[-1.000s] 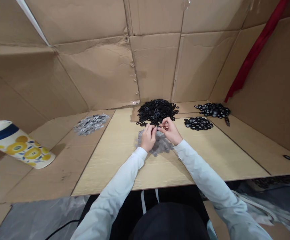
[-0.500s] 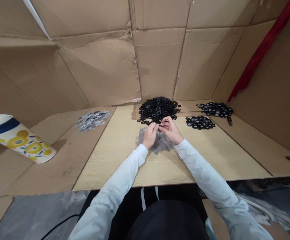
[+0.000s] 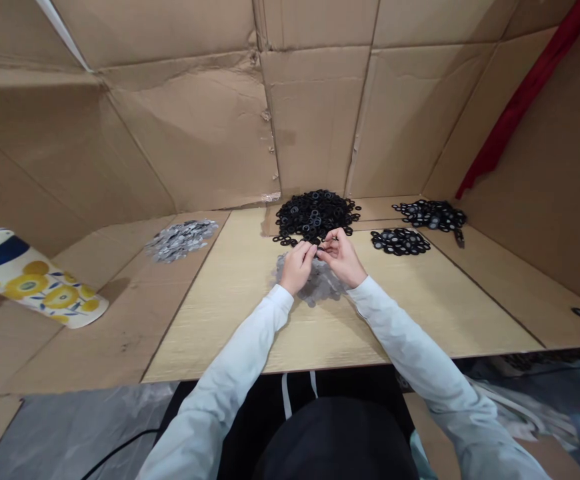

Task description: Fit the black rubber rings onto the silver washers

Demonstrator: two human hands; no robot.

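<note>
My left hand [image 3: 297, 268] and my right hand [image 3: 341, 257] meet above the board, their fingertips pinching a small dark washer [image 3: 316, 249] that is mostly hidden by my fingers. Directly under my hands lies a flat pile of grey washers [image 3: 311, 288]. Just beyond my fingertips rises a large heap of black rubber rings [image 3: 314, 213]. To the right sits a smaller pile of black rings with grey centres [image 3: 400, 241]. A similar pile [image 3: 431, 215] lies farther back.
A pile of silver washers [image 3: 180, 240] lies on cardboard to the left. A tilted paper cup with yellow flowers [image 3: 33, 283] intrudes at the left edge. Cardboard walls surround the light wooden board [image 3: 410, 307]. Red cloth [image 3: 520, 113] hangs at the right.
My hands stay together at the small washer, with only slight finger movement. The whole view has shifted a little as my head moved.
</note>
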